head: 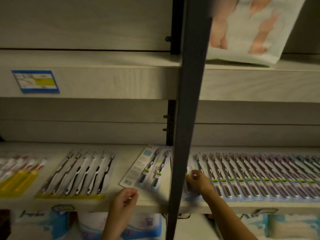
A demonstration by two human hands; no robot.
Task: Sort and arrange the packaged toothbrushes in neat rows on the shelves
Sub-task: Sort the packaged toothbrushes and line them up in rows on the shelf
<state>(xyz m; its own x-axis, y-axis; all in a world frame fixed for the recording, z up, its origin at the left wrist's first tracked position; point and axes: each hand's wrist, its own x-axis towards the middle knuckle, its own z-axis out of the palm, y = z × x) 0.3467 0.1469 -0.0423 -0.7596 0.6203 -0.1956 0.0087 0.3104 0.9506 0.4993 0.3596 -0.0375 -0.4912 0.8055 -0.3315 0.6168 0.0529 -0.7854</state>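
Packaged toothbrushes lie flat on the middle shelf [152, 205]. A long overlapping row of dark and purple ones [259, 177] fills the right bay. My right hand [197, 182] grips the leftmost package of that row [187, 187], just right of the dark post. Left of the post lies a small group of packages [152, 168], one turned face down [136, 168]. My left hand [126, 200] hovers at the shelf's front edge below that group, its fingers loosely curled and holding nothing. Farther left are a row of black-and-white brushes [78, 175] and red-and-yellow packs [19, 174].
A dark upright post [187, 118] splits the view. The shelf above carries a blue price label [35, 81] and a white pack with a pink print [251, 30]. Below the toothbrush shelf sit soft blue-and-white packs [58, 224].
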